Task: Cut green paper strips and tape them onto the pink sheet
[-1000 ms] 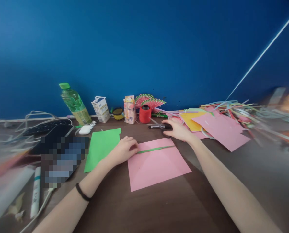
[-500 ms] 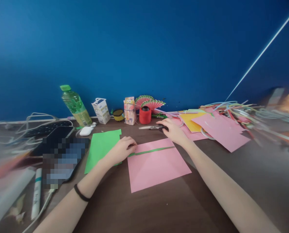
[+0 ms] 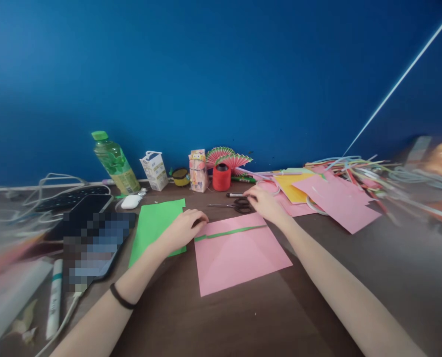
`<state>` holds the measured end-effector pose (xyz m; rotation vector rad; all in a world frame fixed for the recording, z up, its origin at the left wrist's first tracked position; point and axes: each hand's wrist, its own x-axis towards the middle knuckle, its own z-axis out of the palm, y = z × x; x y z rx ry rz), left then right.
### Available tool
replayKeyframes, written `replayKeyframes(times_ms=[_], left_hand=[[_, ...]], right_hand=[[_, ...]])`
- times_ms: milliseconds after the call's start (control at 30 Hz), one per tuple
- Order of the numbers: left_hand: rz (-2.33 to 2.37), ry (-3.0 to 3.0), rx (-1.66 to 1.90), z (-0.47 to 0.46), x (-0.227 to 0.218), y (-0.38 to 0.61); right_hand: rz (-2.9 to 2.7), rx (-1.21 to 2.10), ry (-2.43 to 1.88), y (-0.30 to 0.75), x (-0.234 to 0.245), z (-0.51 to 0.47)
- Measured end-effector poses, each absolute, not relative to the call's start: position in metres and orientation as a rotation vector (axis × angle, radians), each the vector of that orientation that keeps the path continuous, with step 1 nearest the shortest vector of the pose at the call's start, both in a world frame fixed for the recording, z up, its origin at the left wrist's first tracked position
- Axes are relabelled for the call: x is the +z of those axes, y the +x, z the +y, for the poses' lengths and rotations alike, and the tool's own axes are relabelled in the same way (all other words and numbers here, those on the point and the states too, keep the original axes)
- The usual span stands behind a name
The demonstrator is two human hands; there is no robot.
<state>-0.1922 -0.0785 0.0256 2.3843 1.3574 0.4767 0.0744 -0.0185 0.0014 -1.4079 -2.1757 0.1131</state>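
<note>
My left hand (image 3: 186,225) rests over the upper left corner of a pink paper sheet (image 3: 243,258), fingers bent downward and the thumb apart from them. Across that sheet's upper part runs a narrow green paper strip (image 3: 236,230), its left end near my left fingertips. Under my left wrist lies a green paper sheet (image 3: 156,223). Beyond the pink sheet, my right hand (image 3: 263,201) pinches the end of a slim pen (image 3: 235,195) with a dark tip. Just in front of the pen lie scissors (image 3: 236,205) with dark handles, blades pointing left.
Along the blue wall stand a green bottle (image 3: 113,163), a small carton (image 3: 154,171), a pink box (image 3: 198,171) and a red thread spool (image 3: 221,178). At left are a phone (image 3: 102,243) and a white marker (image 3: 54,300). Pink sheets (image 3: 340,198) and tangled strips lie at right.
The scissors have shifted towards me, and my right fingers have left their handles for the pen behind them. My left hand and the pink sheet look nearly unmoved.
</note>
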Motion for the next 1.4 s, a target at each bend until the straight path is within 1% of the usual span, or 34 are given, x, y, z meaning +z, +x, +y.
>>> replayKeyframes(times_ms=[100, 167, 333, 433, 533, 667, 767, 867, 1033, 1200, 1400], left_hand=[[1.368, 2.370, 0.468, -0.078, 0.028, -0.192], [1.381, 2.365, 0.462, -0.078, 0.029, -0.192], [1.406, 2.392, 0.470, -0.080, 0.032, -0.192], [1.420, 2.365, 0.491, -0.083, 0.034, -0.191], [1.430, 2.281, 0.551, -0.084, 0.037, -0.190], [1.378, 2.244, 0.790, -0.086, 0.045, -0.189], [1.351, 2.290, 0.942, -0.090, 0.053, -0.189], [1.269, 2.292, 0.902, -0.097, 0.063, -0.188], [1.099, 2.224, 0.791, -0.109, 0.071, -0.179], [1.062, 2.236, 1.029, -0.109, 0.064, -0.171], [1.137, 2.319, 1.101, -0.105, 0.062, -0.173]], right_hand=[[-1.940, -0.030, -1.609, 0.103, 0.004, -0.012], [-1.905, -0.049, -1.822, 0.121, 0.000, -0.009], [-1.953, 0.031, -1.900, 0.139, -0.013, -0.007], [-1.919, 0.045, -1.908, 0.135, -0.007, -0.007], [-1.914, 0.095, -1.807, 0.125, 0.012, -0.010], [-2.049, 0.488, -1.413, 0.100, 0.050, -0.031], [-2.206, 0.729, -1.270, 0.079, 0.077, -0.057], [-2.264, 0.804, -1.246, 0.064, 0.095, -0.078], [-2.327, 0.845, -1.167, 0.051, 0.100, -0.089], [-2.234, 0.999, -1.141, 0.037, 0.097, -0.096], [-2.132, 1.261, -0.984, 0.024, 0.092, -0.104]])
